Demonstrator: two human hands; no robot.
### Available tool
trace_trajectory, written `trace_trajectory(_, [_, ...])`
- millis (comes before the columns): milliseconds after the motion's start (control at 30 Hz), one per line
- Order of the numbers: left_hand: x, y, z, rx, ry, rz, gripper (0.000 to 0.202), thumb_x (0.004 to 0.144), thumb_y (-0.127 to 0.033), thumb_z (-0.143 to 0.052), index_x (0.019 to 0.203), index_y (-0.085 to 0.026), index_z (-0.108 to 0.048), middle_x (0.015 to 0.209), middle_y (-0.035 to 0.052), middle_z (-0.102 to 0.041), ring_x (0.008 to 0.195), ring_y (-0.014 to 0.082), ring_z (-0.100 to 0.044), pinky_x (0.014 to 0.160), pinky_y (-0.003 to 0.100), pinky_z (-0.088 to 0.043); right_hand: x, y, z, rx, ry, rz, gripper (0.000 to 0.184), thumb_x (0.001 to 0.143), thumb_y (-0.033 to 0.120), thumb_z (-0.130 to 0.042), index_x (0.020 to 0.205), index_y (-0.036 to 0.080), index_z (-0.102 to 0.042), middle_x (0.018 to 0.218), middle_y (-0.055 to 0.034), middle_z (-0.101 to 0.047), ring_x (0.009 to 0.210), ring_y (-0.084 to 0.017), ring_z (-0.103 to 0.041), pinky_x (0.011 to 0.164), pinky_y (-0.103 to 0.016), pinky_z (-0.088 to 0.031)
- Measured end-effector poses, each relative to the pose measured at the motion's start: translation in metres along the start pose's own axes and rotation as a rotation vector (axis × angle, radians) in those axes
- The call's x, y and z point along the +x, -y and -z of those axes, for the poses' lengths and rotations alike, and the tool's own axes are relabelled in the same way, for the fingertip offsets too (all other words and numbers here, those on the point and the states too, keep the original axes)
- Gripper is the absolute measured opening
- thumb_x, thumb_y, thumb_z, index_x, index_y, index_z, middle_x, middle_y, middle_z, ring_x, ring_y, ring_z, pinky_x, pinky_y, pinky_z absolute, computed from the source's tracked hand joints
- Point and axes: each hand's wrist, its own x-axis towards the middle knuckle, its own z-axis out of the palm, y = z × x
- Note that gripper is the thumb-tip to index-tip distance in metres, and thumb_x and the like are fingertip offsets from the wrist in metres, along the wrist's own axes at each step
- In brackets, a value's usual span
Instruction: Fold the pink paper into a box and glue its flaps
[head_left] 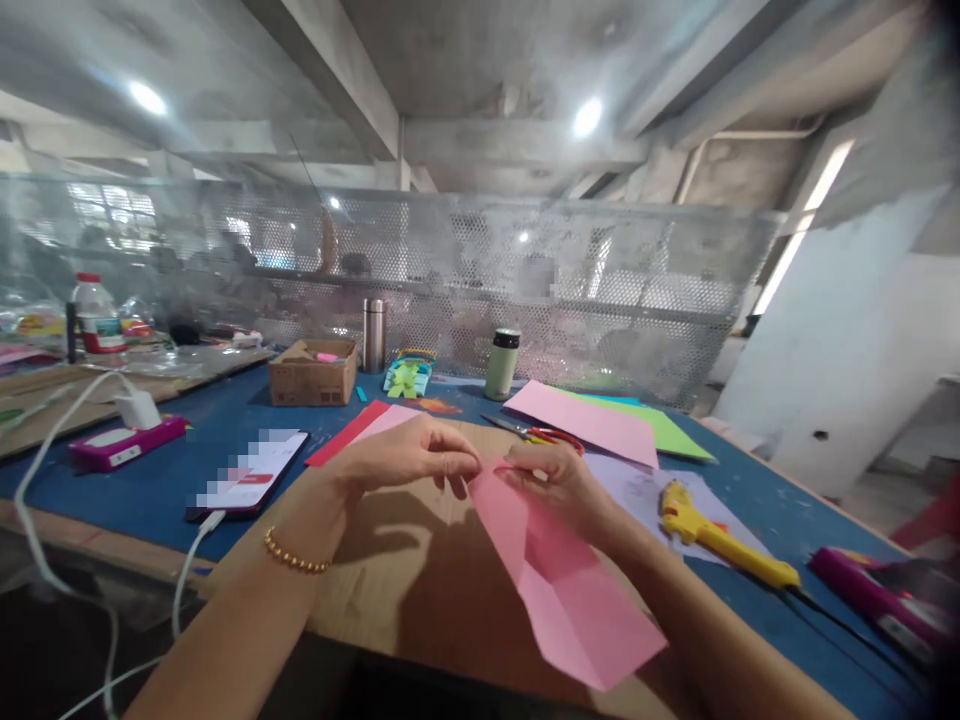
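A folded pink paper sheet (564, 590) lies over a brown cardboard mat (405, 590) on the blue table (150, 490). My left hand (409, 455) pinches the sheet's far tip, fingers pressed together. My right hand (551, 480) also pinches that tip from the other side, thumb and fingers closed on the paper. A beaded gold bracelet (294, 557) sits on my left wrist.
Scissors (536, 432) lie just behind my hands. A yellow glue gun (716, 535) is to the right, and pink and green sheets (600, 420) lie behind. A phone (247, 475) on a cable sits left, near a cardboard box (313, 372), a steel flask (373, 335) and a green bottle (502, 364).
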Motion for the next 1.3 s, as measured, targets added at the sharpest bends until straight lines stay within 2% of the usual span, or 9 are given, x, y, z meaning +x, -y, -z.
trace_trajectory(167, [0.008,0.000,-0.012,0.038,-0.132,-0.066,0.022,0.087,-0.036,-0.059,0.085,-0.016,-0.068,0.080,0.0011,-0.065,0.075,0.0117,-0.057,0.068,0.024,-0.043,-0.001,-0.001,-0.002,-0.082,-0.073,0.097,0.033,0.094,0.030,-0.049,0.070,0.015,-0.066,0.066,-0.0018,-0.057,0.060,-0.011,-0.049,0.055,-0.023,-0.034])
trace_trajectory(300, [0.008,-0.002,-0.018,0.034,-0.174,-0.102,0.018,0.081,-0.033,-0.066,0.083,-0.015,-0.065,0.079,0.0012,-0.064,0.074,0.0124,-0.055,0.066,0.025,-0.041,-0.002,-0.001,-0.003,-0.182,-0.120,0.169,0.030,0.094,0.027,-0.048,0.079,0.016,-0.071,0.066,-0.0033,-0.060,0.063,-0.013,-0.052,0.058,-0.024,-0.037])
trace_trajectory(400, [0.008,-0.002,-0.020,0.024,-0.187,-0.107,0.024,0.081,-0.038,-0.067,0.081,-0.015,-0.063,0.075,0.0000,-0.061,0.069,0.0117,-0.052,0.063,0.025,-0.039,-0.002,-0.005,-0.005,-0.194,-0.145,0.150,0.027,0.093,0.023,-0.049,0.079,0.016,-0.072,0.064,-0.0028,-0.061,0.061,-0.013,-0.052,0.058,-0.024,-0.037])
trace_trajectory(567, [0.010,-0.003,-0.022,0.049,-0.203,-0.111,0.017,0.080,-0.032,-0.067,0.079,-0.015,-0.061,0.072,-0.0007,-0.061,0.066,0.0113,-0.053,0.060,0.024,-0.038,-0.003,-0.011,-0.009,-0.122,-0.153,0.085,0.022,0.087,0.019,-0.052,0.082,0.017,-0.073,0.069,-0.0031,-0.068,0.062,-0.013,-0.058,0.058,-0.023,-0.040])
trace_trajectory(667, [0.011,-0.002,-0.022,0.105,-0.217,-0.112,0.020,0.081,-0.033,-0.066,0.075,-0.015,-0.060,0.068,-0.0011,-0.061,0.064,0.0109,-0.053,0.060,0.024,-0.037,-0.002,-0.009,-0.009,-0.100,-0.168,0.017,0.020,0.084,0.020,-0.054,0.081,0.016,-0.073,0.070,-0.0038,-0.070,0.063,-0.014,-0.061,0.059,-0.023,-0.042])
trace_trajectory(867, [0.012,-0.001,-0.022,0.152,-0.226,-0.151,0.017,0.083,-0.030,-0.063,0.075,-0.015,-0.062,0.069,-0.0016,-0.060,0.065,0.0104,-0.052,0.059,0.023,-0.036,-0.002,-0.002,-0.007,-0.094,-0.127,-0.043,0.024,0.087,0.031,-0.056,0.076,0.015,-0.071,0.069,-0.0046,-0.070,0.062,-0.015,-0.059,0.058,-0.024,-0.043])
trace_trajectory(1067, [0.011,0.000,-0.019,0.106,-0.194,-0.125,0.012,0.081,-0.026,-0.065,0.079,-0.014,-0.066,0.071,-0.0015,-0.060,0.066,0.0108,-0.053,0.059,0.023,-0.038,-0.002,0.002,-0.008,-0.021,-0.082,-0.135,0.031,0.087,0.041,-0.057,0.078,0.015,-0.071,0.070,-0.0048,-0.068,0.062,-0.015,-0.056,0.056,-0.024,-0.040])
trace_trajectory(1300, [0.013,0.004,-0.018,0.084,-0.196,-0.088,0.010,0.078,-0.023,-0.063,0.073,-0.014,-0.063,0.067,0.0000,-0.062,0.065,0.0117,-0.056,0.059,0.023,-0.041,-0.002,0.006,-0.003,-0.087,0.019,-0.130,0.042,0.095,0.047,-0.042,0.078,0.015,-0.063,0.069,-0.0025,-0.057,0.063,-0.013,-0.047,0.055,-0.025,-0.033])
